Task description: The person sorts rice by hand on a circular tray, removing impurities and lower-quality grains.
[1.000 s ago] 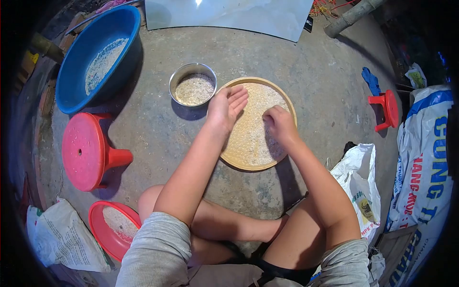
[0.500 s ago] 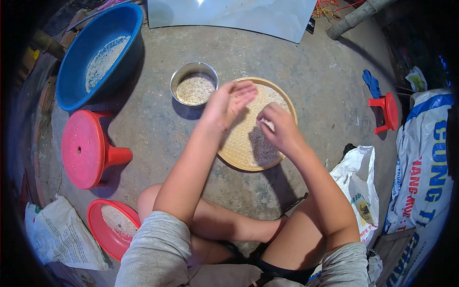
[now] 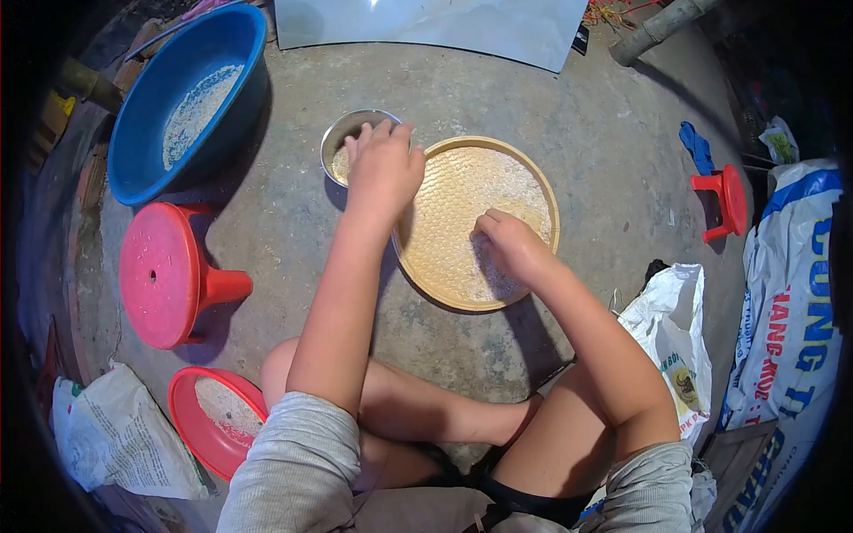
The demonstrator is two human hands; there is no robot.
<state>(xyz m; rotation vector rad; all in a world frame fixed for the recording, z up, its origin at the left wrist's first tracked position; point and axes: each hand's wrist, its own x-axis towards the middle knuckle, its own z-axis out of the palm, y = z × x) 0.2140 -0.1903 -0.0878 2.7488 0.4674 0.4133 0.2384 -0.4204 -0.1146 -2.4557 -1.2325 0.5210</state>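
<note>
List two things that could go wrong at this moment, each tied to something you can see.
1. The left hand is over the metal bowl; a knock might tip its grain onto the concrete floor.
2. The right hand presses grain in the shallow woven tray; some may slide over the low rim.

Bare grey concrete floor (image 3: 569, 133) (stained, cracked) with a shiny metal sheet (image 3: 426, 27) at the far edge.

A round woven bamboo tray (image 3: 475, 222) lies flat on the concrete, thinly strewn with pale grain. At its ten o'clock, touching its rim, stands a steel bowl (image 3: 342, 142) holding similar grain.
</note>
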